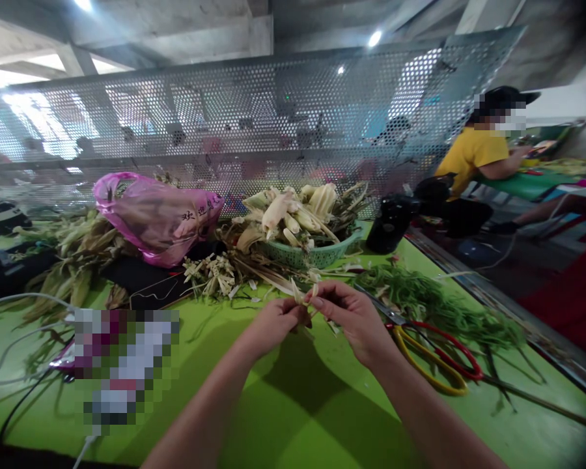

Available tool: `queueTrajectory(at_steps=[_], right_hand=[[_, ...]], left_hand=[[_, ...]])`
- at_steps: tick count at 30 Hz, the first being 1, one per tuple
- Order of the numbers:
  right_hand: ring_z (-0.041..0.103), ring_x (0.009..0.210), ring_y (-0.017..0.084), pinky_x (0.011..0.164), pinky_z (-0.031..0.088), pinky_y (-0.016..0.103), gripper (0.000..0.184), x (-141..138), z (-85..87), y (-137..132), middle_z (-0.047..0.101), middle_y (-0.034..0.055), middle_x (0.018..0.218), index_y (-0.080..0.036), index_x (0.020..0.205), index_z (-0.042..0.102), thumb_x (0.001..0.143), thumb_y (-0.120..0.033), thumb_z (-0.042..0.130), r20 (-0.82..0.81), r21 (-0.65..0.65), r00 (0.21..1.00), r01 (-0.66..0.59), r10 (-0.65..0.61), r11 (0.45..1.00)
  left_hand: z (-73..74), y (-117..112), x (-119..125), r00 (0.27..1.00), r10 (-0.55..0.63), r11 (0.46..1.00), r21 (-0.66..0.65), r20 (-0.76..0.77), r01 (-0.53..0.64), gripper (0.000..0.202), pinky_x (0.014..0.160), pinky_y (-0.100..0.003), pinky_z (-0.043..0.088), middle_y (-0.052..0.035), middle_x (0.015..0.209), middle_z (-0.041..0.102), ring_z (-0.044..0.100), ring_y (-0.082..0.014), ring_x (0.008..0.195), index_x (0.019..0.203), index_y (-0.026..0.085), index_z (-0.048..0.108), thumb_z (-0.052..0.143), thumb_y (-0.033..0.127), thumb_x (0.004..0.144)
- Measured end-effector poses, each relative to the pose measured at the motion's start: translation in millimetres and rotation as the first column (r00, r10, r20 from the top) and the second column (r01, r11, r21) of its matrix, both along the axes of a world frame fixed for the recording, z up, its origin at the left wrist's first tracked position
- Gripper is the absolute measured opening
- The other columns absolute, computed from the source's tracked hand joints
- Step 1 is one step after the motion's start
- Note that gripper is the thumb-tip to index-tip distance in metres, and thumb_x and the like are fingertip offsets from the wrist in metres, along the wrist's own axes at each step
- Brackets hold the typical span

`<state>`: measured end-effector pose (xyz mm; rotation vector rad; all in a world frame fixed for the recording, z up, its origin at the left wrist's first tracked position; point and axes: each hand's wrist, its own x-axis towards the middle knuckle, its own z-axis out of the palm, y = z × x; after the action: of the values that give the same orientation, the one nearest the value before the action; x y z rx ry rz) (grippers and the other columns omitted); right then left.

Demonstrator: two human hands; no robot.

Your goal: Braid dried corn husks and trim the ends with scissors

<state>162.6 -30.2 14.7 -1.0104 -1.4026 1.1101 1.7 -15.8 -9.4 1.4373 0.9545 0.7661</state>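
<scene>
Head view, only one:

Left hand (279, 320): grip closed to a pinch at the fingertips, on the pale plant strips (300, 296). Right hand (349, 316): same pinch, thumb against index finger, on the same strips. Fingertips of both nearly meet. Strips are held just above the middle of the green table (288, 423); can't tell if it's one folded piece or several.

Beyond the hands: green basket (297, 258) heaped with pale husks (283, 215). Left of it, pink plastic bag (159, 218); in front, pile of pale scraps (217, 275). Right of right hand: scissors (406, 324), red and yellow handles, beside green shreds (434, 299). Black cylinder (390, 225) near basket's right side. Perforated screen (254, 117) behind. Far right, person in yellow shirt (473, 153), seated.
</scene>
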Motion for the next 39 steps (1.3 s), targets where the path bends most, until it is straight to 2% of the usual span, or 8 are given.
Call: queueTrajectory(at_steps=[3,8,12,18,23,27,32,39], right_hand=[[0.059,0.07,0.017,0.066,0.046,0.03,0.018,2.1,1.5,1.4,0.066,0.0025,0.075,-0.02,0.082,0.071,0.076,-0.037,0.071,0.148,0.076,0.989,-0.04,0.028,0.996],[0.063,0.079,0.02,0.074,0.048,0.032,0.012,4.3,3.4,3.0,0.07,0.0048,0.083,-0.022,0.086,0.073,0.08,-0.029,0.066,0.374,0.219,0.927,-0.097,0.008,0.971],[0.063,0.078,0.02,0.072,0.048,0.032,0.01,5.7,2.7,3.7,0.07,0.0046,0.084,-0.022,0.086,0.073,0.083,-0.026,0.063,0.48,0.278,0.876,-0.107,-0.042,0.955],[0.063,0.079,0.019,0.073,0.048,0.03,0.012,7.5,3.9,3.4,0.068,0.0046,0.085,-0.022,0.086,0.072,0.085,-0.021,0.06,0.549,0.327,0.832,-0.126,-0.08,0.937],[0.064,0.079,0.019,0.073,0.049,0.03,0.012,7.2,4.5,4.5,0.07,0.0047,0.087,-0.022,0.091,0.07,0.085,-0.023,0.06,0.53,0.327,0.842,-0.092,-0.102,0.941],[0.063,0.074,0.019,0.069,0.048,0.029,0.008,8.8,4.1,5.5,0.069,0.0038,0.081,-0.021,0.084,0.068,0.083,-0.024,0.061,0.522,0.331,0.844,-0.071,-0.12,0.941],[0.062,0.075,0.019,0.07,0.048,0.03,0.009,10.8,6.7,4.7,0.067,0.0042,0.081,-0.021,0.083,0.068,0.083,-0.022,0.06,0.528,0.328,0.842,-0.087,-0.107,0.941],[0.062,0.079,0.02,0.073,0.047,0.031,0.01,11.0,7.4,4.9,0.068,0.0039,0.083,-0.023,0.082,0.069,0.083,-0.021,0.06,0.529,0.339,0.845,-0.124,-0.08,0.932]], left_hand=[[-3.4,1.4,-1.6,1.0,0.007,0.999,0.05,-0.027,-0.006,0.023,0.06,-0.024,0.034,0.0011,0.069,0.055,0.041,-0.0093,0.058,0.078,0.015,0.06,0.051,0.036,0.082],[1.4,2.4,-6.2,0.958,0.118,0.959,0.28,-0.263,-0.041,0.017,0.062,-0.025,0.034,0.0018,0.066,0.053,0.046,-0.0122,0.063,0.075,0.016,0.059,0.052,0.031,0.079],[7.9,1.1,-7.7,0.929,0.155,0.945,0.323,-0.335,-0.041,0.011,0.064,-0.025,0.037,0.0006,0.073,0.057,0.05,-0.0139,0.068,0.081,0.018,0.058,0.052,0.026,0.077],[10.9,-0.6,-10.1,0.956,0.174,0.935,0.344,-0.237,-0.085,0.02,0.069,-0.025,0.04,-0.0008,0.085,0.058,0.051,-0.0141,0.076,0.091,0.018,0.053,0.058,0.021,0.072],[11.3,0.3,-12.4,0.983,0.113,0.956,0.285,-0.148,-0.067,0.014,0.068,-0.025,0.038,0.001,0.079,0.052,0.048,-0.0132,0.076,0.088,0.019,0.048,0.05,0.014,0.075],[12.7,0.6,-12.7,0.991,0.095,0.967,0.247,-0.099,-0.068,0.015,0.067,-0.024,0.036,0.0025,0.077,0.049,0.046,-0.0118,0.074,0.087,0.018,0.048,0.05,0.013,0.074],[17.8,0.0,-14.8,0.994,0.096,0.982,0.168,-0.057,-0.085,0.015,0.069,-0.023,0.037,0.0027,0.077,0.05,0.047,-0.0112,0.075,0.087,0.018,0.05,0.051,0.012,0.073],[17.9,0.6,-16.5,0.996,0.084,0.982,0.172,-0.041,-0.076,0.016,0.073,-0.024,0.039,0.0012,0.081,0.053,0.049,-0.0122,0.079,0.089,0.018,0.053,0.051,0.012,0.074]])
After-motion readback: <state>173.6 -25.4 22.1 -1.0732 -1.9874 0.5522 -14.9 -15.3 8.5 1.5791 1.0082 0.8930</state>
